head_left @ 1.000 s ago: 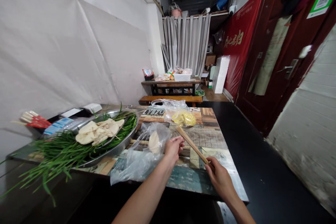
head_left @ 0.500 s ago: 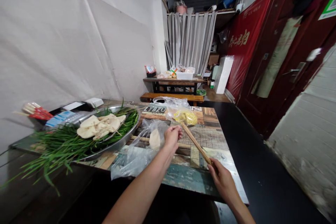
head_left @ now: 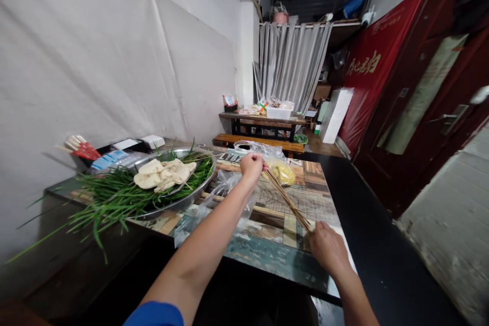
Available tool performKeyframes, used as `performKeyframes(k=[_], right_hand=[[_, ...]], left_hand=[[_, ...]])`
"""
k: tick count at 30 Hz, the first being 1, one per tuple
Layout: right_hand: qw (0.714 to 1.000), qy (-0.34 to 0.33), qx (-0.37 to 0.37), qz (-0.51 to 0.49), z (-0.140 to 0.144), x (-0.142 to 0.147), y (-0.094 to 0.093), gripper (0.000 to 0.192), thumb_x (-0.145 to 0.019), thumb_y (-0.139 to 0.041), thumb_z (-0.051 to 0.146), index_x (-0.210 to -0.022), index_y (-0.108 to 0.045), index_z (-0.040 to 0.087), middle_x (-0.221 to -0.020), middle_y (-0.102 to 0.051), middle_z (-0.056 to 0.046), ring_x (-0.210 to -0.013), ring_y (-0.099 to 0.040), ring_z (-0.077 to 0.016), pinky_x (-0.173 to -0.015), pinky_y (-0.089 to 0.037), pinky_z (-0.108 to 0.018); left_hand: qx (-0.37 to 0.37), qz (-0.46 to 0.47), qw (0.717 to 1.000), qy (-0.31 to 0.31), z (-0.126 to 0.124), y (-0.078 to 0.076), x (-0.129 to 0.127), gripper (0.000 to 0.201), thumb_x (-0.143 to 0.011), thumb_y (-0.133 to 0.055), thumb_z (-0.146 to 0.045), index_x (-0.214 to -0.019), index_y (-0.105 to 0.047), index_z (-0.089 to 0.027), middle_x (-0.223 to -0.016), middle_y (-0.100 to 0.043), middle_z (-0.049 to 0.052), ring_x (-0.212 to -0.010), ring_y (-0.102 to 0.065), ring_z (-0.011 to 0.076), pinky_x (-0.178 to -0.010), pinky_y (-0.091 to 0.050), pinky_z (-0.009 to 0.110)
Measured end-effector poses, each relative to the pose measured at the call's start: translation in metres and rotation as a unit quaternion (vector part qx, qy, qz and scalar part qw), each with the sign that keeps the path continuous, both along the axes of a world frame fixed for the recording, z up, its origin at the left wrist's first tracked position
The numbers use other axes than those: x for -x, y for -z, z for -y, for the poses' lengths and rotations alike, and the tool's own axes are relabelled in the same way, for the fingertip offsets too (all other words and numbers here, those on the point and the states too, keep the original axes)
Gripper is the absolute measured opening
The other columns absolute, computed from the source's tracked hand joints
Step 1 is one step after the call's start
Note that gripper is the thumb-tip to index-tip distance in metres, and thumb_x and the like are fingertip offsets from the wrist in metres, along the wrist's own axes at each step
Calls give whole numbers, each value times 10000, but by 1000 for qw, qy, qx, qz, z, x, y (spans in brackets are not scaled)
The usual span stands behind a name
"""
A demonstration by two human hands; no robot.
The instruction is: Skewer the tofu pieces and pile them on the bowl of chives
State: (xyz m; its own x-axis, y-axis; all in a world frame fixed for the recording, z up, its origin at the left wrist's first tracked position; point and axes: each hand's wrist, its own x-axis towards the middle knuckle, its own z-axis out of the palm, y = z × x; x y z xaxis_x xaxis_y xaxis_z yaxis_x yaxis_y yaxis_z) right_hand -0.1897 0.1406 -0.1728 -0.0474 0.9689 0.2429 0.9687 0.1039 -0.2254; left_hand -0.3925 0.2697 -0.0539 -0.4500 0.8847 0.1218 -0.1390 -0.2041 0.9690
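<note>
Surface (head_left: 275, 252): patchwork-painted wooden top, filling the middle of the view, its worn edge nearest the person.

Metal tray (head_left: 191, 196): round, at 9 o'clock on the surface, heaped with green chives (head_left: 114, 198) whose tips overhung the surface edge toward 8 o'clock; pale flat sheets (head_left: 164, 174) lay on top of the chives.

Clear plastic bag (head_left: 225, 188): crumpled, just beside the tray at its 3 o'clock, partly hidden by the left forearm.

Second bag (head_left: 280, 169): clear, holding something yellow, at 12 o'clock on the surface, just beyond the left hand.

Bundle of bamboo skewers (head_left: 286, 198): thin, tan, slanting from 11 o'clock to 5 o'clock above the surface, held at both ends.

Left hand (head_left: 252, 164): raised, fingers curled shut around the far end of the skewers.

Right hand (head_left: 326, 247): low at 5 o'clock, fingers closed on the near end of the skewers, resting near the surface edge.

Red-wrapped chopsticks (head_left: 78, 147): small bunch at 10 o'clock, against the wall.
</note>
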Motion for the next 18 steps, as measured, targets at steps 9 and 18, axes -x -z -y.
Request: performKeyframes(k=[9, 18], right_hand=[[999, -2, -20, 38, -31, 26, -22, 455, -810, -435, 501, -966, -583, 100, -935, -634, -205, -881, -594, -321, -677, -391, -359], [994, -95, 58, 2, -22, -6, 23, 196, -846, -373, 154, -849, -569, 161, -723, -675, -90, -665, -631, -214, -548, -365, -259]], left_hand=[[121, 3, 992, 37, -28, 31, -7, 153, -565, -592, -49, -504, -502, -156, -362, -487, -9, -379, -533, 135, -417, -436, 229], [57, -2, 996, -65, -32, 7, 25, 123, -673, -510, -91, -573, -487, -160, -409, -454, -40, -378, -496, 97, -436, -423, 209]])
